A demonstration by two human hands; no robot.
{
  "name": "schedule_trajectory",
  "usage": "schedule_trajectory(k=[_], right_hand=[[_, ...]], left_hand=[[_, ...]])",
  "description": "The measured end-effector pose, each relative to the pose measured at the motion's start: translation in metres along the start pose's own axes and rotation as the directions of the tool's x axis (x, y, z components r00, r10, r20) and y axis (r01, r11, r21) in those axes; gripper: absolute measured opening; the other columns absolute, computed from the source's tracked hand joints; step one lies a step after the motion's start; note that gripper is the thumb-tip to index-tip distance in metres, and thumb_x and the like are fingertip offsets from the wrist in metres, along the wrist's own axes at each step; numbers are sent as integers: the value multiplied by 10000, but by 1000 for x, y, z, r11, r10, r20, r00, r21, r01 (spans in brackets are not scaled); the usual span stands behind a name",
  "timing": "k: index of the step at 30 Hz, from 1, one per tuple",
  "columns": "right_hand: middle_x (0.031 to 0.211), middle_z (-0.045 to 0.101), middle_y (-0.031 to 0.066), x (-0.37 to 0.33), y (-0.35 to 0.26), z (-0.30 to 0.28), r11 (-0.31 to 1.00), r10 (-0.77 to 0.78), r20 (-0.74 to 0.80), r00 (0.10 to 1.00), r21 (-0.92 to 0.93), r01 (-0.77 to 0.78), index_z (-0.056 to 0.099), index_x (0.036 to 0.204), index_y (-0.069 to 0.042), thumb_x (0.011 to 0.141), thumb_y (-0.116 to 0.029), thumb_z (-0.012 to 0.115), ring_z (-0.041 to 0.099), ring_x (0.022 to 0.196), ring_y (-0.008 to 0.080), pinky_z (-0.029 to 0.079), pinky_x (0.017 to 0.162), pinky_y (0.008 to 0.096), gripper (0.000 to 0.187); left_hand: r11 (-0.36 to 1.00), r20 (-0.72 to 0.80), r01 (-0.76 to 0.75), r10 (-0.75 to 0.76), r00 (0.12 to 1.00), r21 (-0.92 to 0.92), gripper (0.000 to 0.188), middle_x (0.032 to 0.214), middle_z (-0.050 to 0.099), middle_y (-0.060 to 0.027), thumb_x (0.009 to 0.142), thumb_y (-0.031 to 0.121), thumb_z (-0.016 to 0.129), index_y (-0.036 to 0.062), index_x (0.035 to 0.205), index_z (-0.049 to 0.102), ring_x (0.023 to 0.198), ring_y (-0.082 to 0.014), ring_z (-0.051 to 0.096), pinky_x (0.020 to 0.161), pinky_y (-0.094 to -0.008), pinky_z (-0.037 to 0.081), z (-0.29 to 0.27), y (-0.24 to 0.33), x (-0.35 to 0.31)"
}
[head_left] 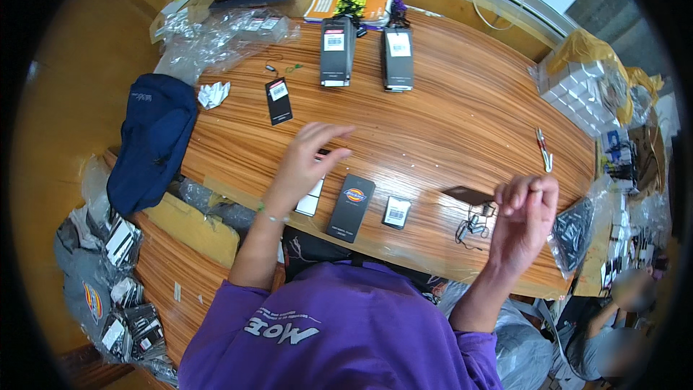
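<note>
My left hand [307,159] hovers with thumb and fingers apart over a white and black tag stack [309,201], which it partly hides. My right hand [528,206] is closed, its fingertips pinching the end of a dark hang tag [465,195] seen nearly edge-on. Black strings with small plastic toggles [473,230] lie below that tag. Between my hands is a stack of dark grey hang tags [351,208] with a coloured emblem. Right of it lies a small card stack with a white barcode label [397,212].
Two tall piles of grey tags [336,54] [398,61] stand at the back. A single black tag [279,101] lies left, beside crumpled paper [214,94] and a navy cloth item [153,141]. Rightward are a snipper [543,149], white boxes [581,94] and a bag of toggles [574,235].
</note>
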State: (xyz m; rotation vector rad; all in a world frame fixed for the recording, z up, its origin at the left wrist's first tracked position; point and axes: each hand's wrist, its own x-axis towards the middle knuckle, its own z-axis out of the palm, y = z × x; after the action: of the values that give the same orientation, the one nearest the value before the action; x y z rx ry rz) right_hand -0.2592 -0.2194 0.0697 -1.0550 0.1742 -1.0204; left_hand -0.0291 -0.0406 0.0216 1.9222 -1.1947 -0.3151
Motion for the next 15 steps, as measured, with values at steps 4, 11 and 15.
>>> schedule_trajectory(k=[4, 11, 15], right_hand=[[711, 494, 78, -4, -7, -8, 994, 54, -71, 996, -96, -61, 458, 921, -35, 896, -75, 475, 455, 614, 139, 391, 611, 278, 50], [785, 557, 67, -2, 6, -23, 943, 79, -108, 991, -313, -110, 521, 1047, 23, 855, 12, 515, 499, 686, 113, 406, 632, 233, 192], [781, 574, 65, -4, 10, -18, 883, 121, -106, 987, -442, -156, 488, 1081, 17, 841, 27, 539, 546, 715, 114, 443, 662, 220, 246]], left_hand=[[976, 179, 91, -127, 976, 199, 472, 1107, 523, -103, 709, 171, 695, 48, 1146, 564, 1090, -253, 461, 944, -339, 360, -23, -38, -23], [980, 115, 132, -150, 982, 146, 453, 1137, 487, -110, 674, 85, 715, 29, 1103, 579, 1115, -253, 452, 939, -327, 380, -13, -49, -31], [989, -14, 147, -148, 989, -15, 344, 1029, 576, -106, 728, 2, 670, -15, 1059, 579, 963, -191, 578, 808, -284, 476, -19, -26, -35]])
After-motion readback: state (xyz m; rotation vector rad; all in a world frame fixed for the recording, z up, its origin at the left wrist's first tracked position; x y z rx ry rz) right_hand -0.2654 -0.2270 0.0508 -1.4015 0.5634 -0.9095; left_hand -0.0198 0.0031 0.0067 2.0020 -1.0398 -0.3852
